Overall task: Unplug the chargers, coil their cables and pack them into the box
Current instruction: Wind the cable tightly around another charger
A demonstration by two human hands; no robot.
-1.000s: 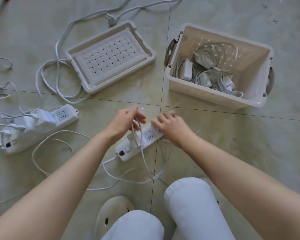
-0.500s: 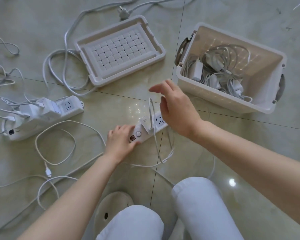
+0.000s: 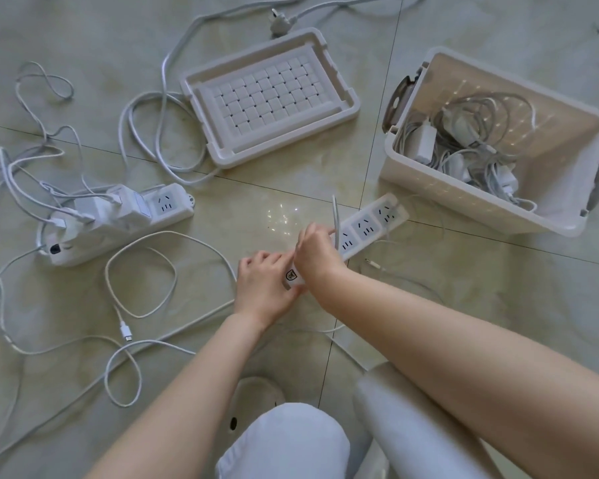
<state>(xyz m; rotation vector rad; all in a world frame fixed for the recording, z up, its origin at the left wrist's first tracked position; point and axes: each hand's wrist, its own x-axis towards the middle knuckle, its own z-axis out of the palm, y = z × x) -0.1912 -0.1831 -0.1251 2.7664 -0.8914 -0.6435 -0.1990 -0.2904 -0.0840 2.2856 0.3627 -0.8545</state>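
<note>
Only the head view on my feed, looking down at a tiled floor [image 3: 446, 305]. Just below the middle of the frame the left grip [image 3: 267, 285] is curled round the near end of a white power strip [image 3: 367, 226], pinning it to the floor right where the little shield sticker is. The right grip [image 3: 317, 252] sits touching it, fingers pinched on a grey cable [image 3: 336, 212] that sticks straight up out of the strip's near sockets; if there's a charger body under that hand, I can't tell. The three sockets further along show bare. The strip angles up and right, and its far end stops just short of the box [image 3: 464, 198] at the right of the frame. That box is open, with a tangle of packed chargers [image 3: 426, 143] and cords in the bottom. Its lid [image 3: 346, 112] lies upside down at top centre, well apart from it. On the left there's a second power strip [image 3: 166, 205] with several plugged-in chargers [image 3: 118, 205] crowded on it, cords trailing off everywhere. A loose white cable [image 3: 139, 271] loops between that strip and my hands.
</note>
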